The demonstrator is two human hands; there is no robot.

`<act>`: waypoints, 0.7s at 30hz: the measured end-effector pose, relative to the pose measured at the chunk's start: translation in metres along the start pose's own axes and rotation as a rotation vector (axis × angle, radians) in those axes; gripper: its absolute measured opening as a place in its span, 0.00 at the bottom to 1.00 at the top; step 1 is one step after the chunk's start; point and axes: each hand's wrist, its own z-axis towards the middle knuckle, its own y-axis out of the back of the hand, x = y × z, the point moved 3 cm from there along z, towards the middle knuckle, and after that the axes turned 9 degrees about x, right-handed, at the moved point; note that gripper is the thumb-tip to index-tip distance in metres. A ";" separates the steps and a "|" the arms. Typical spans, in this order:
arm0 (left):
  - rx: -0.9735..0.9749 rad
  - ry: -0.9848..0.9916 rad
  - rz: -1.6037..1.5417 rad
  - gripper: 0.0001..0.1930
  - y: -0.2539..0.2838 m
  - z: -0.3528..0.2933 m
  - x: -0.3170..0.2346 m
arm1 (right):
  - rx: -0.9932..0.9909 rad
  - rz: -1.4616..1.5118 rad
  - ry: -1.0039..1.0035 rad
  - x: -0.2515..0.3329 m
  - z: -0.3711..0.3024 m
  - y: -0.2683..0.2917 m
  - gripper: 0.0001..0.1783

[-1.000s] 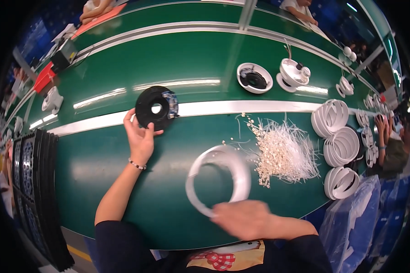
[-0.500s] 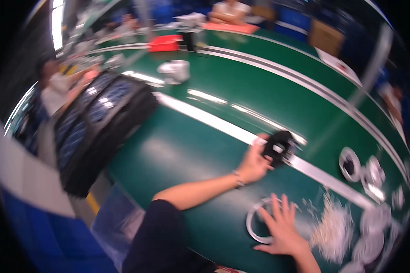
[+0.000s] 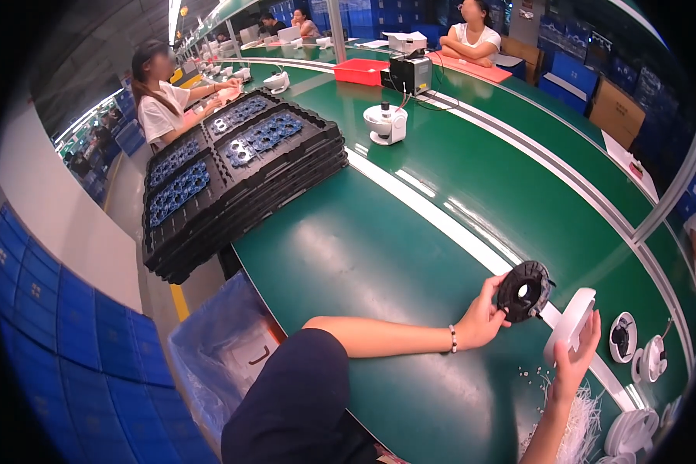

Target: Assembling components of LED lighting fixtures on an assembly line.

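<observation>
My left hand (image 3: 483,315) is closed on the edge of a black round plastic part (image 3: 524,291) with a hole in its middle, held above the green bench. Beside it, my right hand (image 3: 577,356) grips a white plastic ring (image 3: 572,321), tilted up on its edge. The two parts are close together but apart. Below my right forearm lies a heap of thin white strips (image 3: 580,425), with small bits scattered near it.
Stacked black trays (image 3: 247,185) holding blue parts stand at the left. White housings (image 3: 623,337) and stacked white rings (image 3: 631,430) sit at the right. A white device (image 3: 385,124), a black box (image 3: 410,75) and a red bin (image 3: 360,72) stand farther off. Co-workers sit beyond.
My right hand has lifted the white ring off the bench and brought it near the black part. My left hand still holds the black part. The view has shifted and sharpened.
</observation>
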 end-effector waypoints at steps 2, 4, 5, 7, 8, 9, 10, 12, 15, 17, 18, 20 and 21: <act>0.076 0.027 -0.048 0.29 -0.016 -0.007 0.006 | -0.056 -0.039 -0.008 -0.024 0.005 0.004 0.56; 0.166 0.078 -0.196 0.29 -0.033 -0.012 0.015 | 0.015 -0.076 0.006 -0.030 -0.002 -0.002 0.56; 0.226 0.057 -0.214 0.34 -0.037 -0.011 0.021 | 0.024 -0.168 0.060 -0.032 -0.002 -0.006 0.58; 0.474 -0.048 -0.118 0.41 -0.031 -0.006 0.003 | 0.043 -0.139 0.085 -0.030 -0.004 -0.015 0.59; 0.516 0.248 -0.540 0.42 -0.026 -0.010 -0.005 | 0.064 -0.058 0.050 -0.031 0.000 -0.022 0.60; 0.499 0.450 -0.810 0.39 -0.013 -0.013 -0.010 | 0.093 -0.095 0.057 -0.028 0.003 -0.029 0.61; 0.464 0.559 -0.961 0.37 -0.005 -0.014 -0.019 | 0.102 -0.192 0.096 -0.032 0.002 -0.035 0.61; 0.343 0.663 -0.983 0.41 0.002 -0.006 -0.019 | 0.224 -0.427 0.016 -0.009 0.001 -0.048 0.58; 0.400 0.609 -1.172 0.37 -0.010 0.010 -0.001 | 0.217 -0.602 0.089 -0.031 -0.010 -0.033 0.66; 0.291 0.640 -0.955 0.27 -0.018 0.008 0.001 | 0.239 -0.483 -0.028 -0.032 -0.013 -0.025 0.66; 0.326 0.614 -0.980 0.26 -0.017 0.007 0.002 | 0.238 -0.511 -0.001 -0.031 -0.014 -0.026 0.66; 0.257 0.630 -0.823 0.28 -0.015 0.003 0.006 | 0.247 -0.549 0.015 -0.026 -0.017 -0.030 0.65; 0.211 0.644 -0.816 0.28 -0.013 0.000 0.008 | 0.237 -0.595 0.058 -0.026 -0.019 -0.034 0.64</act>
